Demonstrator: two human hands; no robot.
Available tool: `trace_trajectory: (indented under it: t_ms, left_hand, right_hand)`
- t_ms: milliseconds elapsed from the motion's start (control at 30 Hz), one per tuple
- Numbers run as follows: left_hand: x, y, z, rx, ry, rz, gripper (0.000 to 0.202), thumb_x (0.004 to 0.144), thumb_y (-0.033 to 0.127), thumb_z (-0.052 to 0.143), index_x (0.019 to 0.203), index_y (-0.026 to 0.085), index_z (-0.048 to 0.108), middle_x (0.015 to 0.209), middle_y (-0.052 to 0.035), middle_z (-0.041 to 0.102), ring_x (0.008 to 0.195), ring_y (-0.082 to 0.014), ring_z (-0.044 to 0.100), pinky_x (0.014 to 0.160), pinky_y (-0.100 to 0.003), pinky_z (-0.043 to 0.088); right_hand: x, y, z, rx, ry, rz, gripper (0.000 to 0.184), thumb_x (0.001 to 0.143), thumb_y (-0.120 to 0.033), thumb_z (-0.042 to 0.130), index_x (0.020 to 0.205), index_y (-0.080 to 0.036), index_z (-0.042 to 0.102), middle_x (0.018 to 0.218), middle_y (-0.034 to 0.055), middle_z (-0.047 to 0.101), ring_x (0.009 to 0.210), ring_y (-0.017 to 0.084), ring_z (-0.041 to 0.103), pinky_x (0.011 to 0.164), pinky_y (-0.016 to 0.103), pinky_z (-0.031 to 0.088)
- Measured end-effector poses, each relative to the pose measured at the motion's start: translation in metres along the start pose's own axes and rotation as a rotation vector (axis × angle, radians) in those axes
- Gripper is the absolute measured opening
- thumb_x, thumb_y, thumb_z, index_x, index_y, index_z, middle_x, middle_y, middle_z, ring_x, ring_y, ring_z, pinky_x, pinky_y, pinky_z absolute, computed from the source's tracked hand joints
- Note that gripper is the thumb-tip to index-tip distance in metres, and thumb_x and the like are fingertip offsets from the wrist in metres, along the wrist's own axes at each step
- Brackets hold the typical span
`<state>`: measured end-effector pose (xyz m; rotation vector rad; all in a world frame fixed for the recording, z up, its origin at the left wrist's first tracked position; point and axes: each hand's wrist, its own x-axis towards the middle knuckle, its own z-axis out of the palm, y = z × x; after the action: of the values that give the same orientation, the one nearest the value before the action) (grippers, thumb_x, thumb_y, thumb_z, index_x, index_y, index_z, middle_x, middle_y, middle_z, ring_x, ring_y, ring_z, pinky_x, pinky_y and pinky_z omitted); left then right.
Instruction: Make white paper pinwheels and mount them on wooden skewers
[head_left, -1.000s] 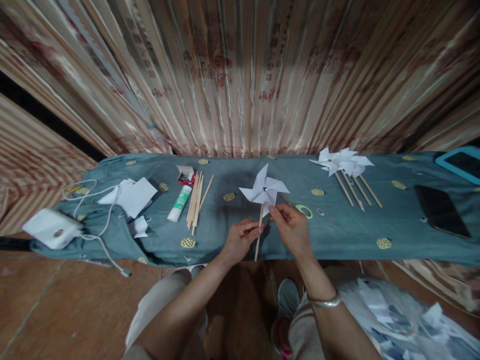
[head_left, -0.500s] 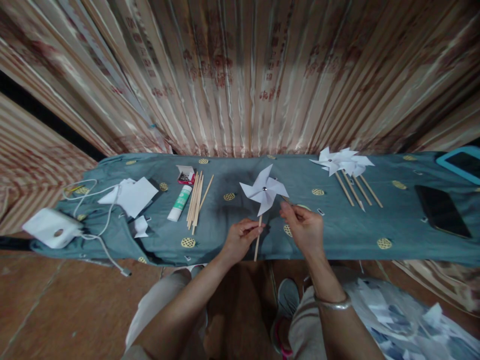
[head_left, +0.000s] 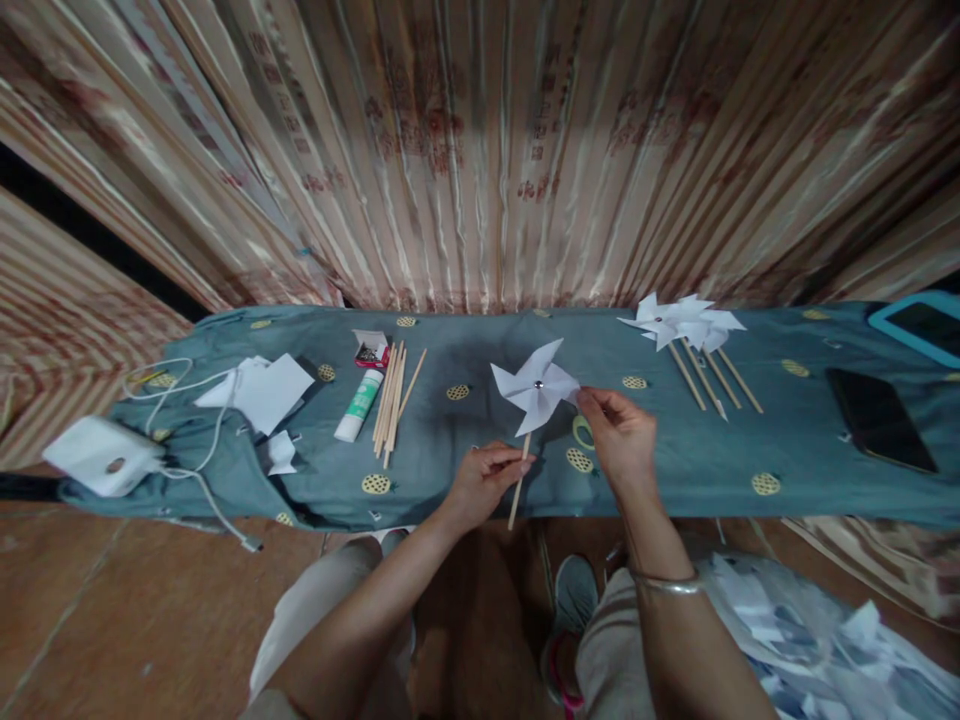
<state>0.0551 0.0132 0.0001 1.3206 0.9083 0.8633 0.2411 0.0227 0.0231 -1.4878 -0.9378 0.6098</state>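
A white paper pinwheel (head_left: 538, 384) with a silver pin at its centre stands on a thin wooden stick over the middle of the table. My left hand (head_left: 487, 480) pinches that stick below the blades, between thumb and fingers. Up at the right-hand blade, my right hand (head_left: 619, 430) has its thumb and forefinger closed at the paper tip. The other fingers are curled in. Just below the blades on the right, part of a green roll of tape (head_left: 583, 432) shows on the cloth.
Left of the pinwheel lie loose wooden sticks (head_left: 388, 400), a glue tube (head_left: 358, 406), an open box of pins (head_left: 372, 352), white paper (head_left: 274, 392) and a white power bank (head_left: 105, 456) with cables. To the right are finished pinwheels (head_left: 686, 325) and a black phone (head_left: 881, 420).
My right hand has moved up and right to the pinwheel's blade tip. The pinwheel has shifted slightly right and turned a little, and the green roll behind shows more.
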Motion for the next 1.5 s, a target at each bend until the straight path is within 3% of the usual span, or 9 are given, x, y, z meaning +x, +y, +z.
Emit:
trace_trajectory:
  t_ms: [600,1500]
  left_hand:
    - [0.001,0.001,-0.001,-0.073,0.092,-0.025,0.036,0.068,0.05,0.075,0.083,0.017,0.078,0.072,-0.0037,0.063,0.065,-0.0127,0.052,0.06,-0.024,0.039]
    - [0.003,0.001,-0.001,0.041,0.064,0.027,0.035,0.076,0.049,0.068,0.087,0.018,0.078,0.071,-0.003,0.059,0.069,-0.0144,0.051,0.066,-0.025,0.04]
  right_hand:
    - [-0.015,-0.005,0.012,0.056,-0.097,0.029,0.019,0.071,-0.038,0.069,0.071,-0.019,0.072,0.069,0.0015,0.07,0.066,0.015,0.059,0.068,0.029,0.047]
    - [-0.034,-0.018,0.025,-0.019,-0.259,0.011,0.024,0.077,-0.04,0.063,0.064,-0.02,0.063,0.061,-0.0017,0.063,0.06,0.014,0.056,0.062,0.026,0.045]
